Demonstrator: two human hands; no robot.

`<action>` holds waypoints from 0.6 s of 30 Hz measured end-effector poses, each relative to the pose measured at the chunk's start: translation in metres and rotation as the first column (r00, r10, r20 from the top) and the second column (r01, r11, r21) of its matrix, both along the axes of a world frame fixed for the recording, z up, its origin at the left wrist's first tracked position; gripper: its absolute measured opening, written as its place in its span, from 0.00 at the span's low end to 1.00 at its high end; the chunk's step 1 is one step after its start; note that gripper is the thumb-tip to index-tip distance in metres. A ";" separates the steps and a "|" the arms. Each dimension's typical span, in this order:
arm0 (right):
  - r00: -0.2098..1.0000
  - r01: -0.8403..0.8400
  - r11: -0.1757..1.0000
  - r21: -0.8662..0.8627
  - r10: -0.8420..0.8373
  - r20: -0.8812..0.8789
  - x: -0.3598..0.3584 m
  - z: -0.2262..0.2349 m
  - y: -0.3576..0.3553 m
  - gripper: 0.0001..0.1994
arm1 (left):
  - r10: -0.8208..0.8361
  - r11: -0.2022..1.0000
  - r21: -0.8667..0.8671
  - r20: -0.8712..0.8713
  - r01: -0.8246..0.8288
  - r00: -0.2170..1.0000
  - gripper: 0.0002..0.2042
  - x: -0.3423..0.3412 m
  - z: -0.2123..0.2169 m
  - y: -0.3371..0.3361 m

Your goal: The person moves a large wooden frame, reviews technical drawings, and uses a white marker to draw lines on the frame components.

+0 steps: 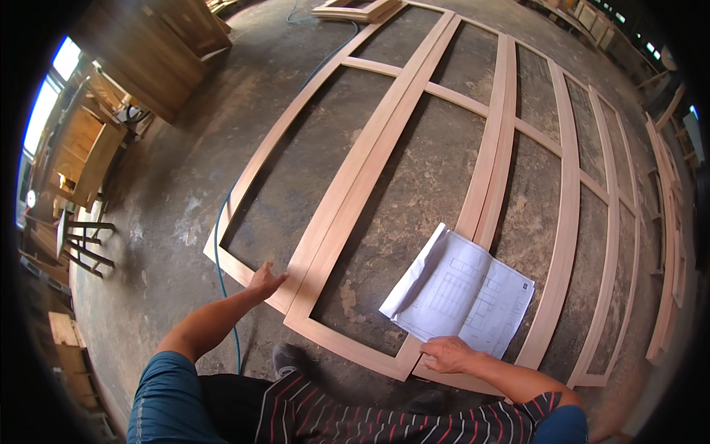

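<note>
My left hand [266, 283] is by the bottom rail of the leftmost wooden frame [274, 153], close to the seam with the neighbouring wooden frame [361, 191]. Its thumb and fingers are spread apart and grip nothing. A creased sheaf of printed drawings [458, 292] lies across the frames to the right, its left side curled up. At the lower edge of these papers is my right hand [447, 355], fingers bent and closed, above the bottom corners of two frames. Whatever its fingertips may hold is hidden.
More pale wooden frames [566, 222] lie side by side toward the right. A blue hose [220, 259] runs along the left frame. Smaller frames [359, 10] are stacked at the far end. Wooden panels [140, 55] and a stool [85, 240] stand at left; long boards [665, 244] lie at right.
</note>
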State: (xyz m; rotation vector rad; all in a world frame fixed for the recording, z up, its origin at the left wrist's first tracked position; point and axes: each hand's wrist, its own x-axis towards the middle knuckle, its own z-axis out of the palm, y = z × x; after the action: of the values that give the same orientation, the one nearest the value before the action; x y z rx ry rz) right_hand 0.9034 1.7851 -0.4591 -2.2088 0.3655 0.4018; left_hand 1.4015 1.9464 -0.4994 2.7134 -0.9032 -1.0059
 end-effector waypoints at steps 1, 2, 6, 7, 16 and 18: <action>1.000 0.004 1.000 -0.018 -0.004 0.006 0.003 -0.002 0.005 0.13 | 0.037 0.999 -0.030 -0.010 -0.037 0.999 0.42 -0.003 -0.005 -0.004; 1.000 0.012 0.999 -0.036 -0.011 0.012 0.007 -0.005 0.010 0.13 | 0.018 1.000 -0.001 -0.024 -0.018 1.000 0.41 -0.002 -0.008 -0.010; 0.990 0.114 0.993 -0.018 -0.112 0.090 0.019 -0.037 0.042 0.11 | -0.226 0.974 -0.012 -0.020 0.225 0.974 0.29 0.022 -0.062 0.023; 0.998 0.050 0.998 0.039 -0.048 -0.049 0.030 -0.016 0.033 0.10 | -0.251 0.965 -0.087 -0.031 0.247 0.967 0.24 0.014 -0.048 0.011; 0.986 0.162 0.973 0.165 -0.154 -0.062 0.017 -0.044 0.067 0.11 | -0.038 0.995 -0.101 -0.316 0.006 0.948 0.17 0.020 -0.043 -0.008; 0.989 0.094 0.988 0.119 -0.079 -0.124 0.015 -0.044 0.067 0.11 | 0.012 0.999 -0.043 -0.315 -0.027 0.949 0.18 0.016 -0.034 -0.017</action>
State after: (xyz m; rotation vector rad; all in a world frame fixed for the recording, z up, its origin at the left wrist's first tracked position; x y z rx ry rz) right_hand 0.9189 1.8520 -0.5026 -2.0455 0.4863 0.4970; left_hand 1.4177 1.9294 -0.5330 2.4198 -0.8266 -1.3459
